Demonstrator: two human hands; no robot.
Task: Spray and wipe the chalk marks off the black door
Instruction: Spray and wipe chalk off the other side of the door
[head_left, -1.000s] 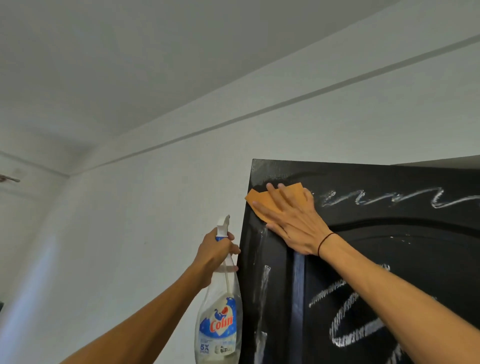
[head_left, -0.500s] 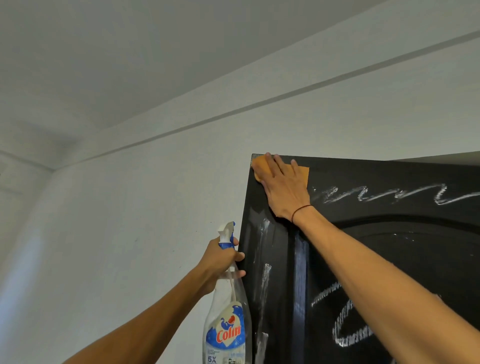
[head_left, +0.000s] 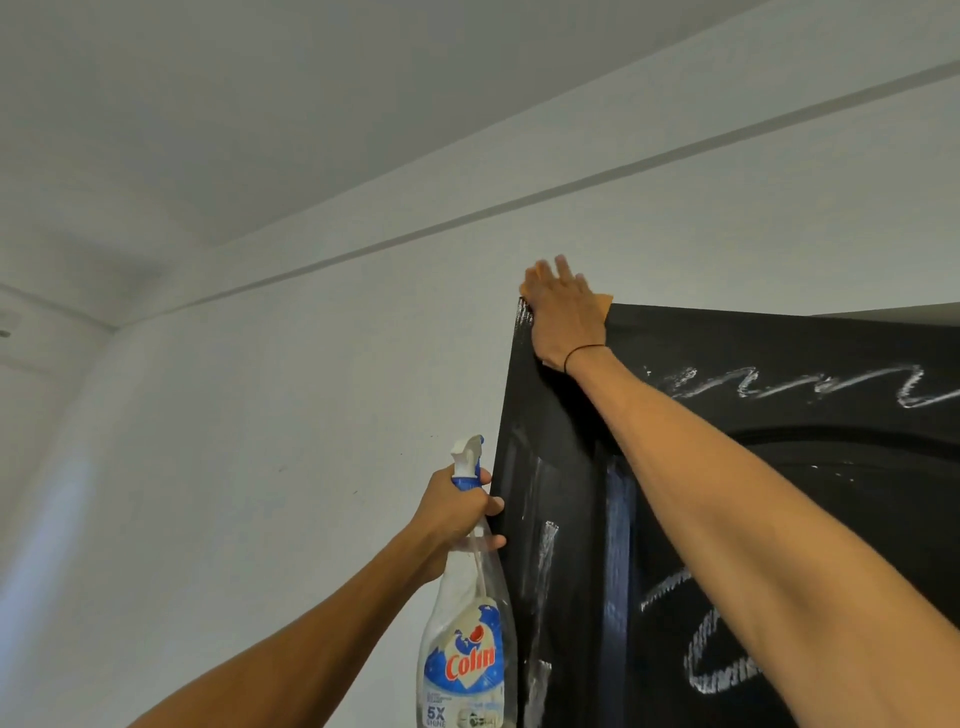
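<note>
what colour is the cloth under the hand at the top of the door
Orange cloth, peeking out beside the right hand; seen in the head view.

The right hand (head_left: 563, 317) has slid the orange cloth (head_left: 602, 304) up to the door's (head_left: 779, 493) top corner.

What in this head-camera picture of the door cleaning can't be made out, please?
- Orange cloth: mostly hidden under the right hand; only corners show.
- Right fingertips: motion-blurred at the black door top corner.
- Spray bottle: bottom cut off by the lower edge; small label print unreadable. Its trigger is hidden by the left hand.
- Chalk marks: run off the right edge; lower loop partly behind the right forearm.
</note>
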